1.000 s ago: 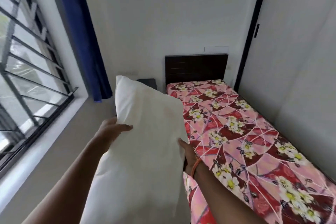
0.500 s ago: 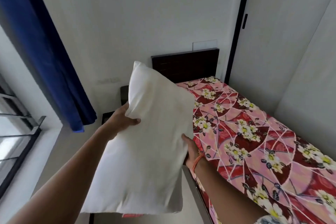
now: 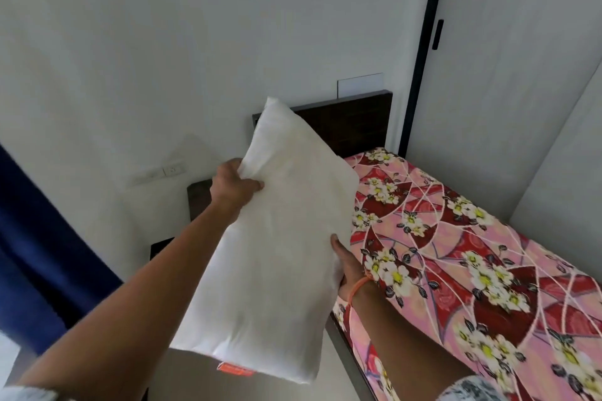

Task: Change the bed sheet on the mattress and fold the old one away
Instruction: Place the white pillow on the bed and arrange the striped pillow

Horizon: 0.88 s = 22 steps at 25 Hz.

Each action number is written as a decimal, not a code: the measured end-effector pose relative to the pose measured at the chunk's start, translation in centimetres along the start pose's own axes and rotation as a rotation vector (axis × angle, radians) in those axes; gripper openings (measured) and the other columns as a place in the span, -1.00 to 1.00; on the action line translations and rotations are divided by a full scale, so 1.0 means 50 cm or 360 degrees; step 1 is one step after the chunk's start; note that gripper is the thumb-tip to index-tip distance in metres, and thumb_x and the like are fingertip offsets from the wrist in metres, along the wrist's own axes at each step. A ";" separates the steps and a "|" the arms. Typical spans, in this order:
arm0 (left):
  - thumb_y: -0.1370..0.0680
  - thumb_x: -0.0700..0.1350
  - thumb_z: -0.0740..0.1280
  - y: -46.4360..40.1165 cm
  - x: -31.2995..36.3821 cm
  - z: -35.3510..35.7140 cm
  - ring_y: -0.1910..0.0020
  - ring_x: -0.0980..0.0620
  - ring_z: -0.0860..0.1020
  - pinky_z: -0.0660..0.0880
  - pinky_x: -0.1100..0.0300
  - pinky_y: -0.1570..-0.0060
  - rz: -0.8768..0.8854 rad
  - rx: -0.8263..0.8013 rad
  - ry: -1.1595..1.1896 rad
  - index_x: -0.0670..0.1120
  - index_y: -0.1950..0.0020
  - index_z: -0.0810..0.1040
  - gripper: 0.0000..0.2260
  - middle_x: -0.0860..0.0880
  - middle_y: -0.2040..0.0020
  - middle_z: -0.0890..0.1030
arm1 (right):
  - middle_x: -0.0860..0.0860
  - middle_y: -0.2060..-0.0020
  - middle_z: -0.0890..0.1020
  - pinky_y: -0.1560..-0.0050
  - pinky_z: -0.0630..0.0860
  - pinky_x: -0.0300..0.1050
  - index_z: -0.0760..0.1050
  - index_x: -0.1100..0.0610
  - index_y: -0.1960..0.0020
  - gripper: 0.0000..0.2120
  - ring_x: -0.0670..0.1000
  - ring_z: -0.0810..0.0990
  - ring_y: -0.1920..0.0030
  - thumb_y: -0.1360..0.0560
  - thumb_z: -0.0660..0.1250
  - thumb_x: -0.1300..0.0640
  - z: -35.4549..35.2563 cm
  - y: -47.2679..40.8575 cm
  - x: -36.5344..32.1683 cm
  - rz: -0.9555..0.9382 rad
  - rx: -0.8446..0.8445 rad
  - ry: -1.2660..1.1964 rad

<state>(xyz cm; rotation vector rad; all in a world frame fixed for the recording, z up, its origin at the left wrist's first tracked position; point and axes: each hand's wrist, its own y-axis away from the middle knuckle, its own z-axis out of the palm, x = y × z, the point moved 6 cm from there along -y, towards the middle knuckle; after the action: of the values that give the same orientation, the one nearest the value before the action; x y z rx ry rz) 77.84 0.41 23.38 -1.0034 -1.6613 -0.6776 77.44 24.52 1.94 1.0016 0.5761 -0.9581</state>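
Observation:
A white pillow (image 3: 280, 244) hangs in the air beside the bed, its far corner raised toward the dark headboard (image 3: 351, 120). My left hand (image 3: 233, 187) grips the pillow's left edge with the fingers curled round it. My right hand (image 3: 347, 262) holds the pillow's right edge, the thumb on top and the fingers hidden behind it. The mattress is covered by a pink and red floral sheet (image 3: 472, 257), spread flat. An orange tag (image 3: 234, 369) shows at the pillow's near corner.
A dark bedside table (image 3: 198, 195) stands left of the headboard, against the white wall with a switch plate (image 3: 172, 169). A blue curtain (image 3: 35, 254) hangs at the left. White wardrobe doors (image 3: 508, 91) with a black frame line the bed's far side.
The view has swung right and up, away from the window. The pillow, still held by both hands, has moved forward toward the headboard.

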 end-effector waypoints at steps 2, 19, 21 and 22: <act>-0.17 -0.24 0.56 -0.149 0.025 0.040 0.16 -0.17 0.62 0.62 -0.04 0.15 0.0018 -0.0044 0.0090 -0.03 0.06 0.60 -0.61 -0.11 0.12 0.64 | 0.15 -0.10 0.67 -0.32 0.42 0.21 0.59 0.13 -0.21 -0.54 0.21 0.61 -0.16 -0.47 0.38 -0.17 0.052 -0.127 -0.070 0.0027 -0.0030 -0.0072; -0.41 -0.17 0.52 -1.209 0.062 0.572 -0.14 -0.09 0.54 0.50 -0.12 -0.20 0.0502 -0.0952 -0.0440 -0.01 -0.28 0.45 -0.52 -0.03 -0.16 0.56 | 0.15 -0.05 0.68 -0.17 0.48 0.37 0.63 0.10 -0.14 -0.18 0.30 0.62 -0.09 -0.01 0.61 -0.34 0.144 -1.048 -0.318 -0.0005 0.0783 -0.0375; -0.43 -0.14 0.50 -1.309 0.070 0.663 -0.16 -0.09 0.54 0.50 -0.10 -0.21 0.0537 -0.1025 -0.0513 0.02 -0.34 0.43 -0.49 -0.01 -0.17 0.55 | 0.14 -0.05 0.68 -0.19 0.47 0.36 0.64 0.08 -0.11 -0.23 0.28 0.61 -0.10 -0.06 0.57 -0.36 0.136 -1.149 -0.349 0.0006 0.0875 -0.0452; -0.44 -0.14 0.50 -1.346 0.071 0.706 -0.15 -0.09 0.54 0.51 -0.09 -0.21 0.0558 -0.1069 -0.0539 0.04 -0.35 0.42 -0.48 0.00 -0.16 0.56 | 0.14 -0.05 0.68 -0.20 0.47 0.35 0.64 0.08 -0.11 -0.24 0.27 0.61 -0.11 -0.07 0.56 -0.37 0.126 -1.194 -0.360 -0.0012 0.0908 -0.0480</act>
<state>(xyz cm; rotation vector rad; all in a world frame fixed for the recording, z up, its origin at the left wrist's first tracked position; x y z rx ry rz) 1.97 -2.59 18.71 -1.9271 -1.4949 -0.8817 16.39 13.73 -7.33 1.3224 0.0453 -1.2880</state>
